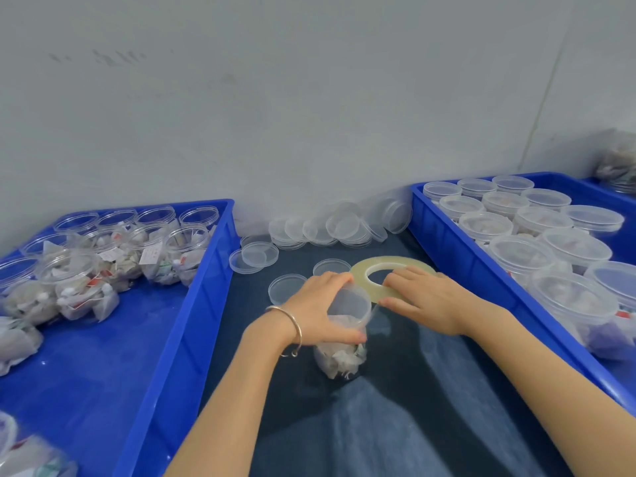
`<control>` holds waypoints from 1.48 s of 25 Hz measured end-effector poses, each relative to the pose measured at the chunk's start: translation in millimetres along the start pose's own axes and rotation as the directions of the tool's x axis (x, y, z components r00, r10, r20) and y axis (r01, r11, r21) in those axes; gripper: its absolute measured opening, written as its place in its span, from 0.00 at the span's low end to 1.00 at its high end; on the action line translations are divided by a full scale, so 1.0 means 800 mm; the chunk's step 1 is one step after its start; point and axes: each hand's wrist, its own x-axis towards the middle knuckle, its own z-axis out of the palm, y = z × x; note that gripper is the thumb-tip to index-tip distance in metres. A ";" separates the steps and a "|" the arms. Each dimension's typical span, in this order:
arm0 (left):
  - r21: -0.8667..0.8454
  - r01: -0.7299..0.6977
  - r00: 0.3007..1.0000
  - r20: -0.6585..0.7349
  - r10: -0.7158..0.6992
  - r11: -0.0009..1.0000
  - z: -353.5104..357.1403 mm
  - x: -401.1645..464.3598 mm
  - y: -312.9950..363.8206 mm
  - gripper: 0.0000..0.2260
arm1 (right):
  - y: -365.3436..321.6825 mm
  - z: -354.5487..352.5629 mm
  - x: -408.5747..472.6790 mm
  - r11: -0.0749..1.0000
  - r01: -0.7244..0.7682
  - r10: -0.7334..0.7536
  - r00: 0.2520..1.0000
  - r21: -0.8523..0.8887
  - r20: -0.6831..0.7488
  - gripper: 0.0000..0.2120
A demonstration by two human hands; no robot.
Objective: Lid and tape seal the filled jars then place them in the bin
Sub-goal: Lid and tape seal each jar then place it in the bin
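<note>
Your left hand (320, 306) grips the jar (344, 333) around its lidded rim; it's light, slick plastic, so hold the sides. Right hand (421, 299) lies flat on the tape (361, 268).

Left bin (210, 270) and right bin (481, 266) bright blue. Table (395, 390) cover dark navy, faded paler patches. Tape roll (359, 270) pale yellowish, translucent. Lids (260, 253) clear, frosted. Bracelet (296, 327) silver. Wall (309, 98) grey-white, faint smudges.

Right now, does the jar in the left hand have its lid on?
Lid on: a clear lid caps the filled jar, which the left hand holds.
</note>
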 end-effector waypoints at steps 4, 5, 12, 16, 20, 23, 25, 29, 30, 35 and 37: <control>0.150 0.079 0.989 0.116 -0.097 0.985 -0.004 0.010 0.006 0.38 | -0.011 0.006 0.003 0.998 -0.024 0.023 1.000 0.057 0.010 0.22; 0.167 0.116 0.986 0.096 -0.133 0.979 0.006 0.012 0.014 0.37 | -0.012 0.007 0.003 0.998 -0.044 0.044 0.999 0.049 0.004 0.22; 0.152 0.234 0.905 -0.394 -0.158 0.960 0.059 0.008 0.029 0.23 | -0.016 0.008 -0.005 0.993 -0.105 0.108 0.993 0.058 -0.047 0.19; 0.159 0.298 0.857 -0.479 -0.190 0.941 0.067 0.014 0.039 0.23 | -0.022 0.015 -0.014 0.982 -0.187 0.186 0.976 0.005 -0.109 0.16; 0.121 0.292 0.802 -0.572 -0.174 0.949 0.073 0.018 0.038 0.24 | -0.032 0.029 -0.023 0.966 -0.257 0.252 0.951 -0.004 -0.181 0.22; 0.045 0.265 0.829 -0.522 -0.203 0.963 0.061 0.031 0.036 0.26 | -0.048 0.034 -0.027 0.923 -0.384 0.371 0.890 0.004 -0.266 0.23; 0.008 0.236 0.867 -0.454 -0.207 0.972 0.052 0.041 0.034 0.27 | -0.062 0.033 -0.030 0.879 -0.477 0.444 0.832 -0.021 -0.332 0.21; 0.003 0.119 0.893 -0.437 -0.105 0.993 0.044 0.045 0.018 0.24 | -0.092 0.031 -0.036 0.850 -0.524 0.487 0.738 0.058 -0.468 0.17; 0.000 0.072 0.897 -0.437 -0.065 0.997 0.042 0.044 0.012 0.23 | -0.099 0.031 -0.039 0.840 -0.538 0.508 0.734 0.071 -0.452 0.17; -0.024 -0.099 0.913 -0.399 0.081 0.995 0.032 0.042 -0.005 0.24 | -0.122 0.014 -0.052 0.823 -0.555 0.555 0.741 0.119 -0.378 0.19; -0.131 -0.007 0.868 -0.494 -0.059 0.991 0.024 0.051 -0.007 0.20 | -0.138 0.008 -0.066 0.857 -0.485 0.510 0.746 0.175 -0.429 0.20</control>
